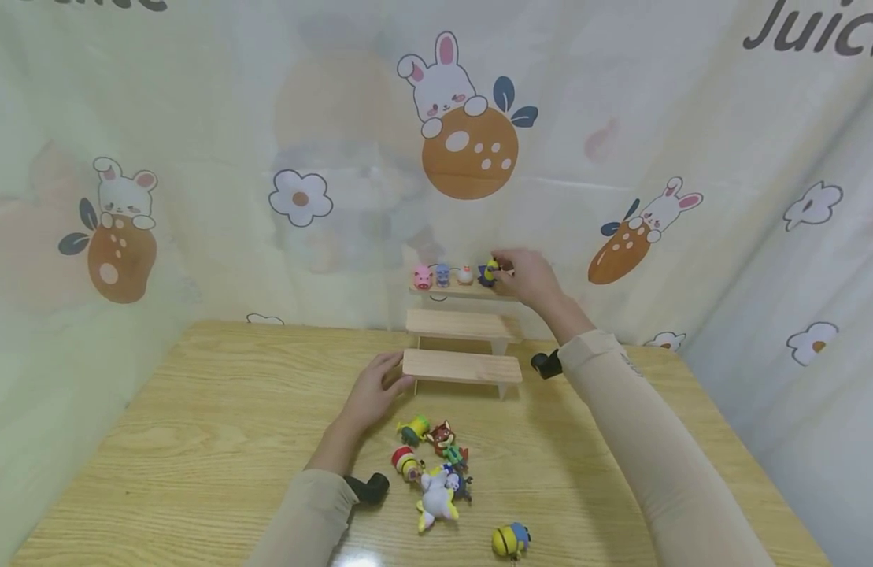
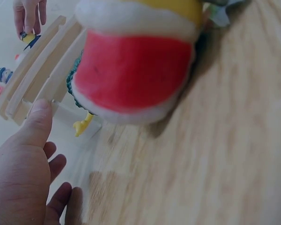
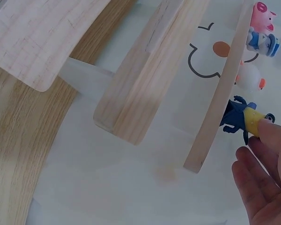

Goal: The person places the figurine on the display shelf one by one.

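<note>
My right hand (image 1: 530, 276) pinches a small minion figurine (image 3: 247, 120) with a yellow head and dark blue body, between thumb and fingertips. The figurine is upright at the right part of the top step (image 3: 218, 110) of a wooden three-step display stand. Beside it on that step are a white hen figurine (image 1: 465, 275), a blue-capped figurine (image 1: 442, 274) and a pink pig figurine (image 1: 423, 276). At the left end of the lowest step (image 1: 461, 366), my left hand (image 1: 371, 394) rests with its thumb against the edge and its fingers loose, holding nothing.
In front of the stand lies a cluster of figurines, among them a fox (image 1: 442, 435), a red-hatted minion (image 1: 406, 463) and a white figure (image 1: 437, 496). A yellow-and-blue minion (image 1: 511, 539) lies nearer. The middle step (image 1: 464, 324) is bare wood. A printed curtain (image 1: 337, 260) hangs behind.
</note>
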The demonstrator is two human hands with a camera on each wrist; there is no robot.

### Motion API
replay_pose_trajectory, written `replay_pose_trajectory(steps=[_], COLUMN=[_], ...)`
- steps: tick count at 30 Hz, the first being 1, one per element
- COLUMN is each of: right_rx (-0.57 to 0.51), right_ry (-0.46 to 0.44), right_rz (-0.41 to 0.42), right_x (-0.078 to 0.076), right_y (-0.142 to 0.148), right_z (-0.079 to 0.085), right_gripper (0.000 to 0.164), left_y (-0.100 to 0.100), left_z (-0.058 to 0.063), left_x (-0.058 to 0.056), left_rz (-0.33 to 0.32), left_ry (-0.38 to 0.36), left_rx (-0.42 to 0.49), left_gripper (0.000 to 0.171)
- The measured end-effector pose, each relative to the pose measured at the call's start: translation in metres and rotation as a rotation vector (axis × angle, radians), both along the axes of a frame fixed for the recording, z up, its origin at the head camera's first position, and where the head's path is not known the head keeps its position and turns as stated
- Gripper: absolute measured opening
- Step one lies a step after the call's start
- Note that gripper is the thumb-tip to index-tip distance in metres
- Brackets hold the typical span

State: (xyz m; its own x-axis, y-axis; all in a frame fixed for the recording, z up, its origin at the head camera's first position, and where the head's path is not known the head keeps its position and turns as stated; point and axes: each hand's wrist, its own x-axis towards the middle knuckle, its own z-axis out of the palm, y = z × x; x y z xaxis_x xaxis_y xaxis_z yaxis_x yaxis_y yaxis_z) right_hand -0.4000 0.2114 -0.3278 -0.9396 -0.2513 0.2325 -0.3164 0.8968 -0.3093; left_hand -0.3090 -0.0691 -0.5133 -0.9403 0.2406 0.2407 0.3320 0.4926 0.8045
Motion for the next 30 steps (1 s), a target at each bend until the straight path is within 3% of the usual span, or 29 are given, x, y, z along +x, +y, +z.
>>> replay_pose_trajectory(steps=[10,16,23,30], right_rx=[-0.057,-0.154,-0.188,-0.127], right_ry=[-0.003,0.07,0.155,0.08], right_rz=[-0.006,-0.001,0.062,0.185], right_x=[0.004,0.022,0.072,0.139], right_y=[0.005,0.019,0.03,0.038], right_z=[0.002,0.006,-0.009,-0.03], right_gripper=[0.049,0.048,0.044,0.041], left_y=[0.0,-0.001,-0.002,0.001], left_z=[0.0,0.0,0.001,0.002], left_x=[0.002,0.0,-0.001,0.0], left_rz=[0.001,0.0,0.012,0.008], left_ry=[-0.009,-0.001,0.007,-0.019], left_rx=[-0.008,-0.005,-0.008,-0.02], left_gripper=[0.064,0.066,0.065,0.064])
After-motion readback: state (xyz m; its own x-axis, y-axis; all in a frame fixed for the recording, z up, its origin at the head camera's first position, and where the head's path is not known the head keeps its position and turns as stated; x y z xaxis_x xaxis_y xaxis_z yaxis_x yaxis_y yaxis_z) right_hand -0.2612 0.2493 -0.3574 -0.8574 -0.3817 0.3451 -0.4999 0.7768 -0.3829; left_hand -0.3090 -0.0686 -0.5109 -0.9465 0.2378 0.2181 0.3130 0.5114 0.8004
